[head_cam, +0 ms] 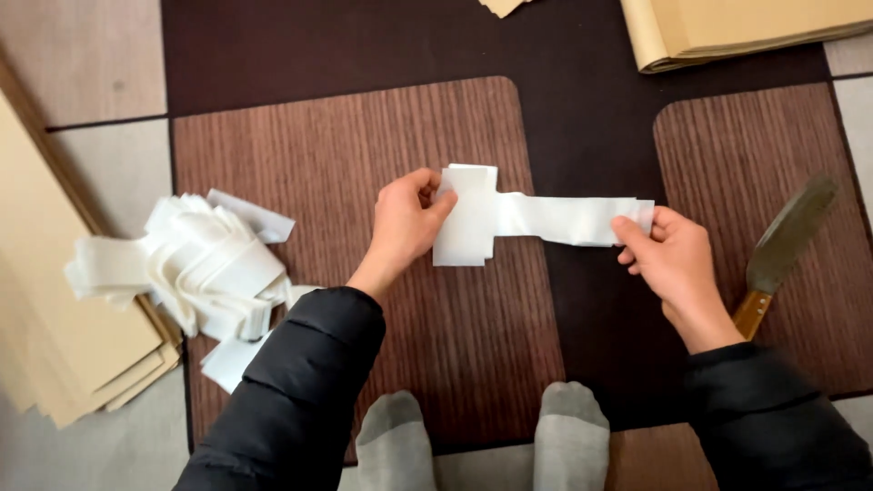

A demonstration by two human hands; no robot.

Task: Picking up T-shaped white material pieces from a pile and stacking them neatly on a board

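Hands hold one long white paper strip (546, 220) stretched above the brown patterned floor mat (364, 164), left hand (405, 223) pinching its wider folded end, right hand (673, 259) pinching the narrow end, while left of it lies a pile of finished-looking white strips (195, 268) beside stacked tan sheets (45, 300), apparently partway through.

Around the white paper strip (536, 218) I see open floor mat (364, 136) above and below it. Left of the strip a heap of white strips (205, 268) blocks the way; right of it lies a wooden-handled blade (782, 250); below, my grey-socked feet (482, 445).
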